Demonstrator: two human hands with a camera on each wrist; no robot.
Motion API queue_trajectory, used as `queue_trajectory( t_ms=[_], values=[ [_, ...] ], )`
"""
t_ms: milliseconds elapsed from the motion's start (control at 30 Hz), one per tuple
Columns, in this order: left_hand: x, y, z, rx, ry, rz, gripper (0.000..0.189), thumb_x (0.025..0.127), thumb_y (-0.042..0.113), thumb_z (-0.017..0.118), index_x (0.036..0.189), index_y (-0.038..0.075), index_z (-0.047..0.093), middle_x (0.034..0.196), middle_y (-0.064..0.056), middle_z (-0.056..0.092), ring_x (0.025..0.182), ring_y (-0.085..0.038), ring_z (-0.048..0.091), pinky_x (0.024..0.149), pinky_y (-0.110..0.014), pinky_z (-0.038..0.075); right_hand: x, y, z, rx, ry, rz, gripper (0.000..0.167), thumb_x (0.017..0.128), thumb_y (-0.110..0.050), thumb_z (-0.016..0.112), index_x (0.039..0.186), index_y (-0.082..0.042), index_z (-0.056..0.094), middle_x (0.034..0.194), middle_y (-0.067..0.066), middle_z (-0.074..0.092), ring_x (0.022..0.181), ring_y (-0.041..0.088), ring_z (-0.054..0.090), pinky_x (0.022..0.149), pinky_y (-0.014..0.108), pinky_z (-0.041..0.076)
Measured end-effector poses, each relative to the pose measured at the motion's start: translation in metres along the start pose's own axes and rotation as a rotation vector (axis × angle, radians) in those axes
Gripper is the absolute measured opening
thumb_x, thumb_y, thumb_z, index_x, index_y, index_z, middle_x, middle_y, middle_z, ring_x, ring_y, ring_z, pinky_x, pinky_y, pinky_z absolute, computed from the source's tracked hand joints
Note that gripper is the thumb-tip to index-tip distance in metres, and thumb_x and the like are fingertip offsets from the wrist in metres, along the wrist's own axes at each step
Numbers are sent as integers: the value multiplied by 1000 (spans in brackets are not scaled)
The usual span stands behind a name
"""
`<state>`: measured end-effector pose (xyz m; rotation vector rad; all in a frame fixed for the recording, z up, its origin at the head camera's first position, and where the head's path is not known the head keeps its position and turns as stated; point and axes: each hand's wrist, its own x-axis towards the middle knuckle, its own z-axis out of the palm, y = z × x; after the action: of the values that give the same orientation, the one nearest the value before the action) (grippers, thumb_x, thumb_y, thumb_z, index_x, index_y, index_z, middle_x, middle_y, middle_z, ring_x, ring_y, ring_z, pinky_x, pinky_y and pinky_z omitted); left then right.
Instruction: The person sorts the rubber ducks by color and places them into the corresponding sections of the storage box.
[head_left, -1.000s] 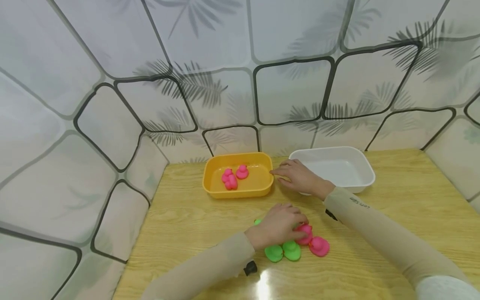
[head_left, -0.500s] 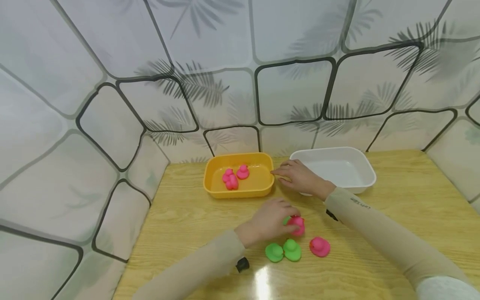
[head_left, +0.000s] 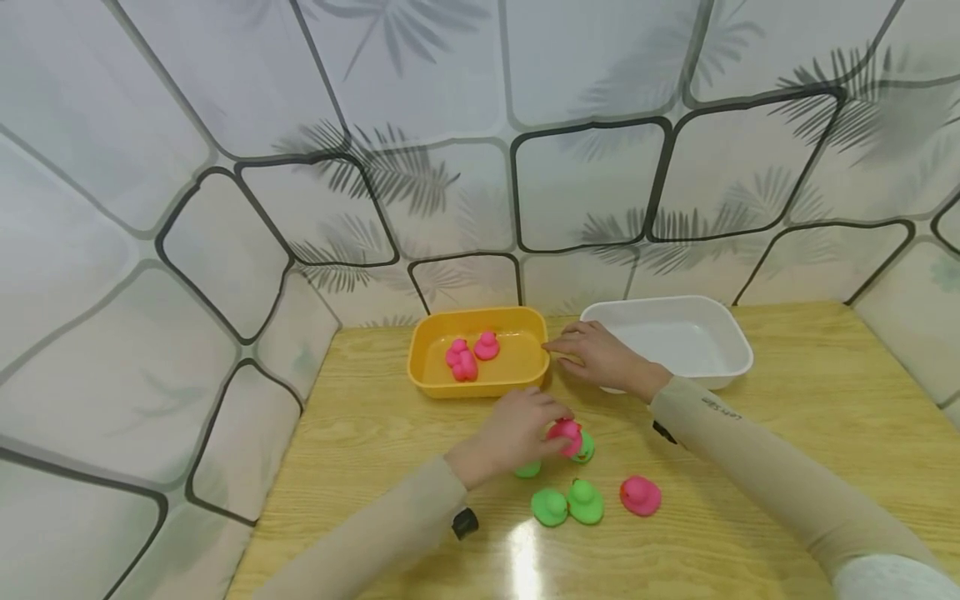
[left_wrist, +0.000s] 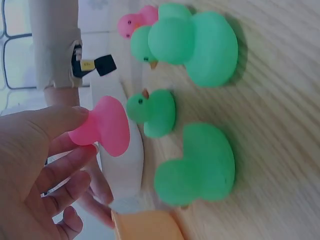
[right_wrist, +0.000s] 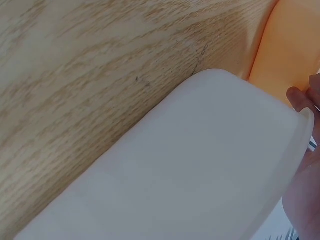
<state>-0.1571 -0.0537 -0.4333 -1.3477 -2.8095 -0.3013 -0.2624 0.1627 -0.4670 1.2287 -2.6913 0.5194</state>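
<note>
Pink duck (left_wrist: pixel 111 129) pinched by left fingers (left_wrist: pixel 70 163), green ducks (left_wrist: pixel 212 50) nearby; outstretched right fingers (head_left: pixel 566 343) reach yellow tray (head_left: pixel 483 388).

Head view looks forward and down; wrist views (much closer) share the orange tray (head_left: pixel 513 357).

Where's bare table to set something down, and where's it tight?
Bare table: right of the white tray; between the left wall and yellow tray; between the loose pink duck and right sleeve. The white tray's visible floor is bare too.

Crowded: between the trays, at the right grip; around the left grip, by the green ducks.
</note>
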Motion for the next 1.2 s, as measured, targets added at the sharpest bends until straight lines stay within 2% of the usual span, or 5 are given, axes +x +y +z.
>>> queue_trajectory(
  t_ms=[300, 600, 1000, 1200],
  values=[
    [-7, -15, -14, 6, 57, -50, 30, 95, 35, 78, 118, 16, 77, 112, 3, 76, 89, -17, 59, 76, -26, 48, -1, 0, 0, -3, -2, 7, 35, 98, -12, 72, 132, -6, 72, 120, 8, 75, 116, 34, 58, 102, 58, 42],
    [-8, -37, -22, 20, 93, -88, 29, 95, 31, 78, 116, 12, 76, 107, 0, 75, 93, -19, 63, 79, -29, 52, -1, 1, 1, 15, 9, 3, 35, 98, -11, 71, 132, -6, 72, 121, 9, 75, 116, 35, 58, 102, 58, 42],
    [-9, -69, -32, -30, 151, -128, 27, 95, 25, 79, 115, 8, 75, 107, -5, 73, 97, -23, 64, 87, -37, 54, -1, 0, 1, 4, -1, -1, 35, 98, -11, 70, 132, -6, 71, 121, 9, 74, 117, 35, 58, 101, 58, 42],
    [-8, -84, -37, -13, 155, -176, 28, 94, 26, 79, 116, 8, 75, 107, -5, 74, 95, -26, 64, 83, -39, 55, -1, -1, -1, 3, -1, -7, 34, 99, -12, 69, 132, -6, 71, 122, 9, 74, 117, 35, 58, 101, 58, 43]
  ],
)
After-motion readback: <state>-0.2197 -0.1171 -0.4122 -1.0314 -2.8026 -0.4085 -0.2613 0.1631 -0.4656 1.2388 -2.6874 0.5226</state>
